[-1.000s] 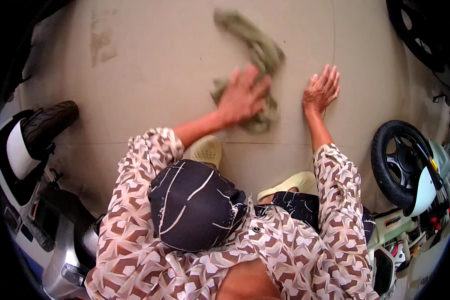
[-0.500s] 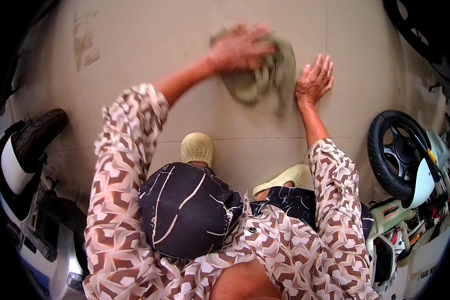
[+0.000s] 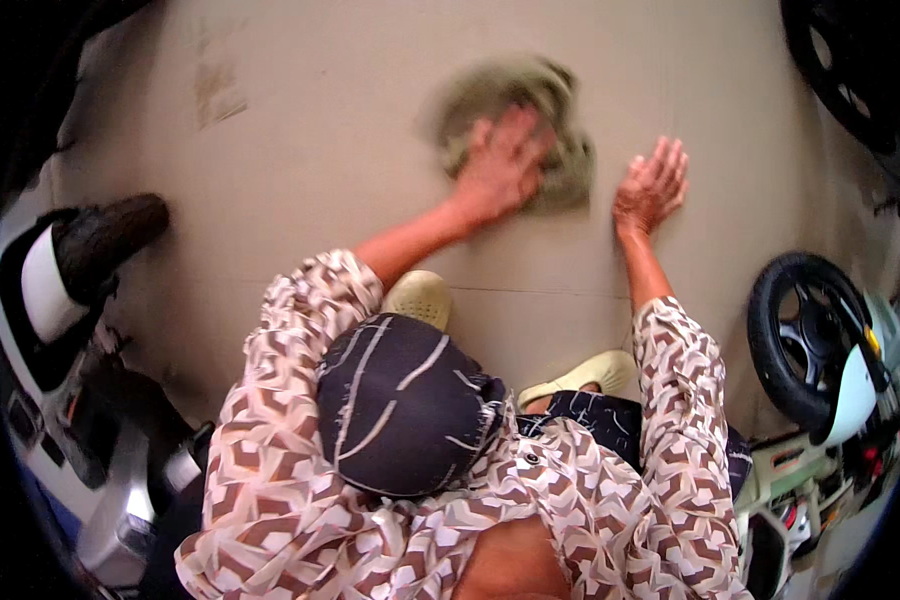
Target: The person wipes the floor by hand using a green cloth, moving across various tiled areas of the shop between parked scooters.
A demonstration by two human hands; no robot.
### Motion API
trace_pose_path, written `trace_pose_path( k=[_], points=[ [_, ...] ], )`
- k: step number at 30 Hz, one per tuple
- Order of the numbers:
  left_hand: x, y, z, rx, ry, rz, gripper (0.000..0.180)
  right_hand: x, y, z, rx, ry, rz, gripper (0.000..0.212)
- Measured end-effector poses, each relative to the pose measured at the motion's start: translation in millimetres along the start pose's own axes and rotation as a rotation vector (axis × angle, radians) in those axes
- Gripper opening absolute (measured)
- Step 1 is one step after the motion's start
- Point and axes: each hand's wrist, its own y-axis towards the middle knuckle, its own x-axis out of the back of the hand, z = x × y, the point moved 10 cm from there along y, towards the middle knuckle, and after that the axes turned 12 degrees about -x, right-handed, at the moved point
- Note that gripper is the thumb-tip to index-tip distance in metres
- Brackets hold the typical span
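Observation:
My left hand (image 3: 505, 165) presses down on a bunched olive-green cloth (image 3: 475, 95) against the floor. Its fingers lie over the folds and hold the cloth, though motion smears both. To the right, my right hand (image 3: 650, 187) rests open on the floor, fingers stretched out and nothing in it. A narrow strip of floor separates it from the cloth.
Tan floor tiles (image 3: 350, 120) carry a brownish smudge (image 3: 218, 95) at the far left. Motorcycle wheels flank me: a tyre (image 3: 120, 235) on the left, a black wheel (image 3: 805, 335) on the right. Another dark wheel (image 3: 840, 75) stands far right. My pale clogs (image 3: 420, 300) are below the cloth.
My left hand has come nearer to me, and the cloth has bunched up more beneath and beyond it. My right hand remains flat on the floor; the whole view has shifted slightly.

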Motion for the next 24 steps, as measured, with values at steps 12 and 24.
trace_pose_path(
  k=[12, 24],
  points=[
    [158, -434, 205, 1.442, 0.445, -0.209, 0.066, 25, -25, -20, 0.025, -0.037, 0.011, 0.048],
    [85, -139, 137, 0.813, 0.343, -0.211, 0.071, 25, -30, -42, -0.01, -0.124, 0.001, 0.048]
  ],
)
